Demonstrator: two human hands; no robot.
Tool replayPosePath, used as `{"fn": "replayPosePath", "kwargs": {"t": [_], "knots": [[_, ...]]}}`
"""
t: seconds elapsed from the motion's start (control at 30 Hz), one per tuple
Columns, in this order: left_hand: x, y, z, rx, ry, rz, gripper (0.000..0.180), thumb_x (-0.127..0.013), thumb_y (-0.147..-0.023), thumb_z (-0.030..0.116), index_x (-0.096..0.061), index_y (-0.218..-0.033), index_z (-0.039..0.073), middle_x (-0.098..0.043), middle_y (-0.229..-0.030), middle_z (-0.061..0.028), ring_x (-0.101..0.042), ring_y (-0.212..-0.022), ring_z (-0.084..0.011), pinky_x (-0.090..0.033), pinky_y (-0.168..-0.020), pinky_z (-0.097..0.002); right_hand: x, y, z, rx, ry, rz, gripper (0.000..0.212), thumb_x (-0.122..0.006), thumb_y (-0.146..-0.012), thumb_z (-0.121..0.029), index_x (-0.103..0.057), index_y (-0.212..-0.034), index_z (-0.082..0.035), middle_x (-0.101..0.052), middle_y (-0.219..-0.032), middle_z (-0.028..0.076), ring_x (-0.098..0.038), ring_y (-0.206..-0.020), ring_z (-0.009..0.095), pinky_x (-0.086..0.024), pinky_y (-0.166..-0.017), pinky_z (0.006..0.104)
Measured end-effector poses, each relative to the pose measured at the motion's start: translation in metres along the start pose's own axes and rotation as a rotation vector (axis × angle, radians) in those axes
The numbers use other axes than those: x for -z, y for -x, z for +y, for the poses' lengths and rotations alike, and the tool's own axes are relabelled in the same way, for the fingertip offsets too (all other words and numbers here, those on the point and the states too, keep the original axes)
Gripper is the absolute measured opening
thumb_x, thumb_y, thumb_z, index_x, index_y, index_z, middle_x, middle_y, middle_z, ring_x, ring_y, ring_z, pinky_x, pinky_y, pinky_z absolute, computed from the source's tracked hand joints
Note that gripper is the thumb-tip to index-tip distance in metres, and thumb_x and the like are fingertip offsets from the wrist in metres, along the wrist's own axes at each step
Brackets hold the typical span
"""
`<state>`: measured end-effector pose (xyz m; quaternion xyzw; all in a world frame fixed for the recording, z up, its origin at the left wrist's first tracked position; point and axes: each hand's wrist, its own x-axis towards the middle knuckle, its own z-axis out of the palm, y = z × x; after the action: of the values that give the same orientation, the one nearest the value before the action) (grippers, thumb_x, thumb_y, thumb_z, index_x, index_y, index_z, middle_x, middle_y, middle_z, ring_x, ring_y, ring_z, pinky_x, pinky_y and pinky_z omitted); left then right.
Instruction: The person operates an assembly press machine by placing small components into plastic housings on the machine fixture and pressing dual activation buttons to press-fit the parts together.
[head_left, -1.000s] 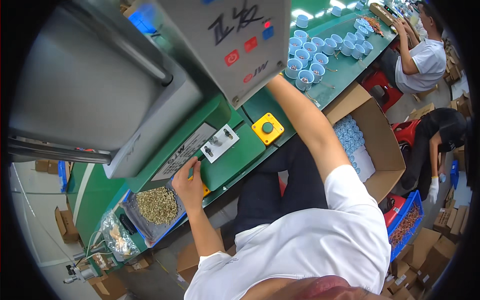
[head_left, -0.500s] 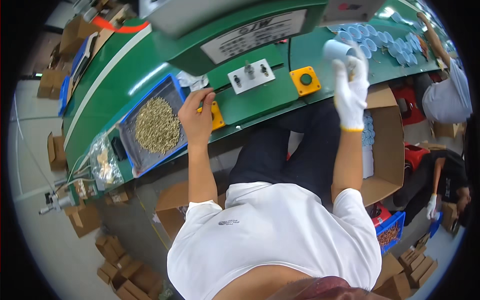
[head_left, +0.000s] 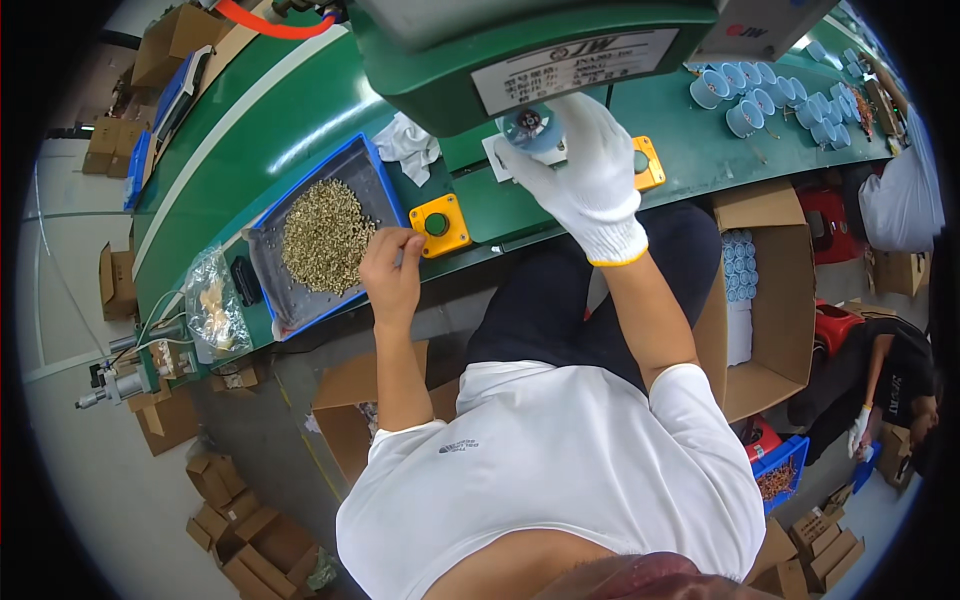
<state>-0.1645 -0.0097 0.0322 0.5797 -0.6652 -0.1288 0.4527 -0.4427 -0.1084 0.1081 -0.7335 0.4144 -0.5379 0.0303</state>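
My right hand (head_left: pixel 597 185), in a white knit glove, grips a light-blue plastic cup (head_left: pixel 530 130) under the green head (head_left: pixel 420 75) of a press. The cup's round end, with a small fitting at its middle, faces up. Glove and cup hide most of the pale metal plate (head_left: pixel 496 158) below them. My bare left hand (head_left: pixel 392 272) is closed in a pinch, between a blue-rimmed tray (head_left: pixel 268 258) of small brass-coloured metal fittings (head_left: pixel 325 232) and a yellow box with a green push button (head_left: pixel 437 225). Whatever its fingertips hold, if anything, cannot be made out.
A second yellow button box (head_left: pixel 648 164) is right of the glove. A crumpled white cloth (head_left: pixel 408 148) lies behind the tray, a clear plastic bag (head_left: pixel 212 305) left of it. Several blue cups (head_left: pixel 745 118) stand far right, near a co-worker. A cardboard box (head_left: pixel 770 345) holds more.
My right hand has brought the cup from the right side of the bench leftward under the press head. My left hand has moved down, off the left button box, toward the tray's edge.
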Motion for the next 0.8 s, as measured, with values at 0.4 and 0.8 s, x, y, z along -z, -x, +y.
{"fn": "replayPosePath", "kwargs": {"t": [0.4,0.8], "knots": [[-0.011,-0.021,0.02,-0.357,-0.12,0.048,0.014,-0.085,-0.086,0.01,-0.077,-0.094,0.002,-0.073,-0.093,-0.011,-0.068,-0.093,-0.0327,-0.055,-0.081,-0.0439,0.028,0.001,0.006,-0.05,0.05,0.06,0.049,-0.09,-0.079,-0.023,-0.073,-0.118,0.003,-0.078,-0.108,0.018,-0.074,-0.094,0.041,-0.061,-0.086,0.0455],[-0.006,-0.014,0.011,-0.365,-0.363,-0.078,0.009,-0.078,-0.095,0.013,-0.078,-0.1,0.005,-0.075,-0.097,-0.0093,-0.067,-0.116,-0.0365,-0.049,-0.098,-0.0494,0.095,0.065,0.095,-0.305,-0.007,0.04,0.018,-0.071,-0.095,-0.018,-0.075,-0.107,-0.004,-0.077,-0.103,0.016,-0.073,-0.097,0.037,-0.058,-0.09,0.0456]]}}
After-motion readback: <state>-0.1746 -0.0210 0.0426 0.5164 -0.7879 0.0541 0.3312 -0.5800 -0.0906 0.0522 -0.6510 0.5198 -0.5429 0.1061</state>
